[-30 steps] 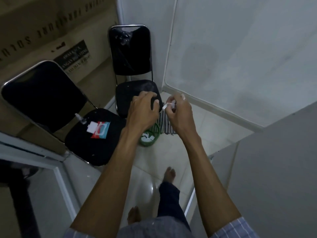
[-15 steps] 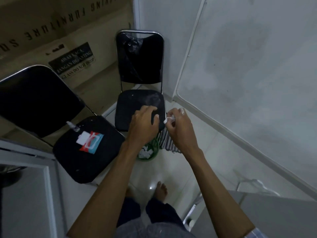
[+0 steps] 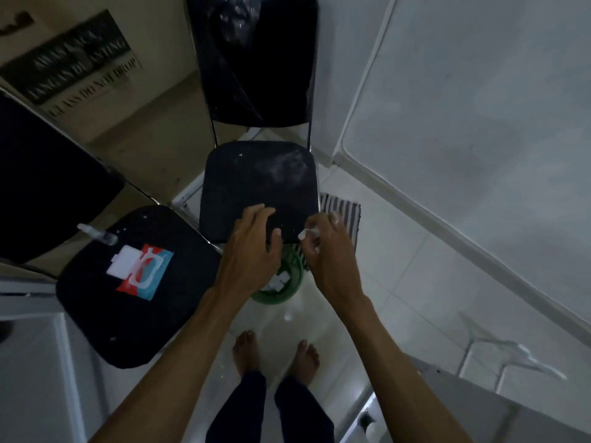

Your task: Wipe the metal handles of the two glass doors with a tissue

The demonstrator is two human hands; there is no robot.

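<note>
The right hand (image 3: 332, 251) pinches a small white tissue (image 3: 307, 233) in curled fingers. The left hand (image 3: 256, 244) hangs loosely curled, seemingly empty. Both hover over a green wastebasket (image 3: 287, 284), before a black chair (image 3: 259, 187); a wipes pack (image 3: 144, 271) lies on the neighbouring chair (image 3: 128, 308).

Dim, blurred, wide-angle edge distortion

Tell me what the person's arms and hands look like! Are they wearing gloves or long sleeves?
No gloves. Both the left hand and the right hand are bare, and no rings or watch show on them. The forearms are bare too, right down to the bottom edge of the picture, so no sleeves show now. Below the arms you can see dark blue trousers and bare feet on the white floor tiles.
</note>
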